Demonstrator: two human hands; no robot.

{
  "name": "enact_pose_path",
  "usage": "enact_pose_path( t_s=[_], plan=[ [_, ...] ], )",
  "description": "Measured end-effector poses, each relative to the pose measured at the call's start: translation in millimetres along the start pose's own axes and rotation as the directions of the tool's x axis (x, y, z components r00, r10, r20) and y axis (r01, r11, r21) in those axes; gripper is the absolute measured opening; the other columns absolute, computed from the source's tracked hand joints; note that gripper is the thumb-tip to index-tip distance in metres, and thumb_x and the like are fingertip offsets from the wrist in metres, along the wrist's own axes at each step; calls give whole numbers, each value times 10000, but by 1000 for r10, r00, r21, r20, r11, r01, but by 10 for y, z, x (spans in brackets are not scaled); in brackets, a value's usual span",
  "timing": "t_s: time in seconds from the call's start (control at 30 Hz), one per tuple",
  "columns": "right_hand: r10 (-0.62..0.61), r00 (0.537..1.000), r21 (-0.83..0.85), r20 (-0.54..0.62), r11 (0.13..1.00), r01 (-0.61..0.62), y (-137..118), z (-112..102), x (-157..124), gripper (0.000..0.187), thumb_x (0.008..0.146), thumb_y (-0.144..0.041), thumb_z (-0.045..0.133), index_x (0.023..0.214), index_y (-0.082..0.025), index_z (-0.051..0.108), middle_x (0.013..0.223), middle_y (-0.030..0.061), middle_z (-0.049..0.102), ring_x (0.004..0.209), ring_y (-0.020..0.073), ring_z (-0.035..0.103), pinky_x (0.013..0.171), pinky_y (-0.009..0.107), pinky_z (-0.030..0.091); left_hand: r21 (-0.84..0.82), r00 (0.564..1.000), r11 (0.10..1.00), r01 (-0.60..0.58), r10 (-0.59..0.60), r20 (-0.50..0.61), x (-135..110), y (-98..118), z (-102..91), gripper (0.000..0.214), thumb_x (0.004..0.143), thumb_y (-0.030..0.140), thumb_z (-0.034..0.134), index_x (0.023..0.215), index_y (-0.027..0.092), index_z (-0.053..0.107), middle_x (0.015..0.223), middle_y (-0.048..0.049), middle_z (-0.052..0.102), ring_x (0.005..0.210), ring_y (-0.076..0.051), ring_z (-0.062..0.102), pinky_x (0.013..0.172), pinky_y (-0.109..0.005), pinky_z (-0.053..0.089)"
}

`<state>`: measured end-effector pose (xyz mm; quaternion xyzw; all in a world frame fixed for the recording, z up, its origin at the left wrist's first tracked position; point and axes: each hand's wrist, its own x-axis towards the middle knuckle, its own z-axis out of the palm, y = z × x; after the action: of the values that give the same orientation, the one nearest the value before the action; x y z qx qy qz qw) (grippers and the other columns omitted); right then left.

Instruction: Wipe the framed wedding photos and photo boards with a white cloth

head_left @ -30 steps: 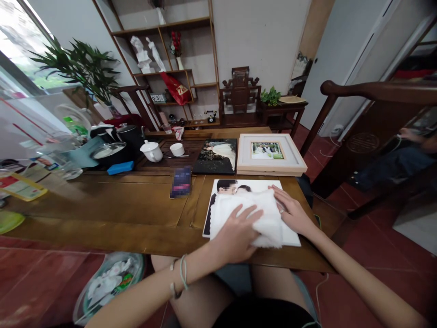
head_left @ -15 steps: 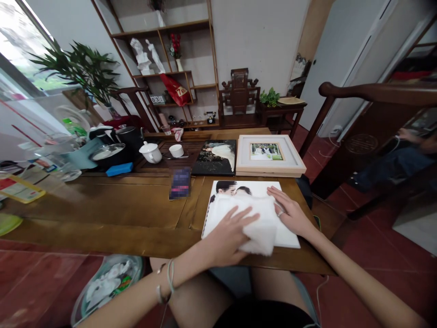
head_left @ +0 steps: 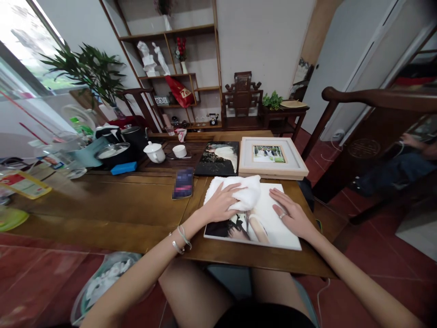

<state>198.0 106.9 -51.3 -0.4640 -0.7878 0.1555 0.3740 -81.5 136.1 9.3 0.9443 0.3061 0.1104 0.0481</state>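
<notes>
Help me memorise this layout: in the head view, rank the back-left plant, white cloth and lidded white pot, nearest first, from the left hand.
1. White cloth: under the left hand.
2. Lidded white pot: ahead and left.
3. Leafy plant: far back left.

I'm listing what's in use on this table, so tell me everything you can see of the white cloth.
The white cloth looks soft and towel-like, with a finely scalloped edge showing at its left. It lies rumpled and loosely bunched rather than flat, over the upper left of the photo panel, hiding part of the picture. The left grip rests on it, fingers spread across its top. No pattern or print can be made out on it, and its underside is hidden.
</notes>
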Motion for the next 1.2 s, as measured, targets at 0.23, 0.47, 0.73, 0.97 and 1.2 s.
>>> enact_pose_path(
  t_s=[0.23,0.47,0.73,0.97,1.2],
  plan=[
    [-8,1000,38,-2,999,9,9,-3,2,442,856,-212,480,1292,-231,550,1372,79,516,1324,261,407,1101,543,330,-56,993,997,-60,65,98,-327,676,4,490,762,206,513,1246,266,555,1509,-4,310,1420,-285,159,1111,-607,43],
    [-16,1000,56,-7,998,16,16,-5,3,465,840,-188,490,1297,-257,545,1375,53,515,1324,260,406,1106,541,323,-53,989,995,-86,92,114,-381,724,23,504,763,215,522,1264,265,543,1521,-9,283,1419,-290,167,1115,-602,41],
    [-4,1000,17,-4,1000,4,-19,-7,18,399,902,-304,478,1280,-201,554,1360,105,527,1318,251,417,1100,527,337,-13,999,999,40,-40,-20,74,-49,22,306,852,294,545,1105,165,661,1423,-157,430,1376,-248,302,1121,-493,182],
    [-17,1000,35,-20,999,17,-6,0,14,394,893,-277,492,1282,-252,551,1358,69,533,1315,256,421,1090,547,343,-71,998,997,-41,44,48,-162,307,-50,293,828,231,526,1081,187,665,1439,-108,423,1395,-250,258,1138,-501,138],
    [-41,999,40,-26,998,42,15,6,9,435,866,-227,480,1295,-260,543,1365,61,525,1312,255,424,1098,533,338,-297,997,952,76,-62,56,-263,621,-90,330,879,282,477,1179,221,600,1368,-83,510,1307,-271,397,1108,-489,230]
  ],
)
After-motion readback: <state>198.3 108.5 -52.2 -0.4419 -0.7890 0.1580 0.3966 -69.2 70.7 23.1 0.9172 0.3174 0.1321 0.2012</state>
